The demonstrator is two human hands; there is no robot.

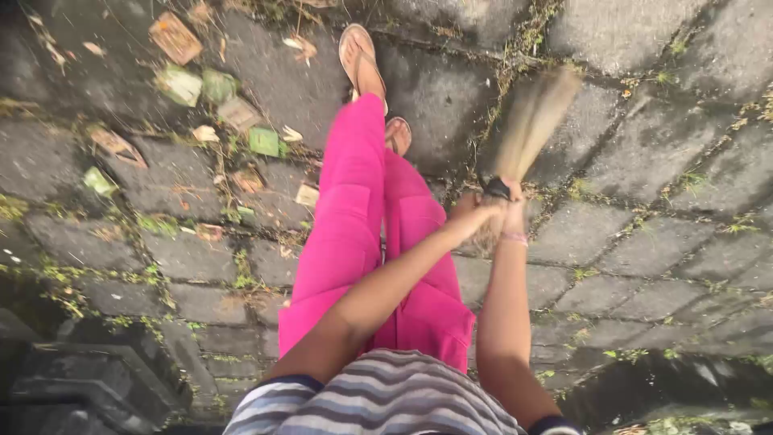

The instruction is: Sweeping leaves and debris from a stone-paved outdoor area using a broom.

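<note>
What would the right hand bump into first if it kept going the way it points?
The right hand grips a straw broom and points up the picture. Going straight on, it would likely meet the broom's own blurred bristles first, then the grey paving stones beneath. Depth is hard to judge here.

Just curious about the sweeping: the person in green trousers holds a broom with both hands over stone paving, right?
Not quite. The head view shows the trousers are bright pink, not green. The rest holds: the left hand and right hand grip the broom over the paving.
</note>
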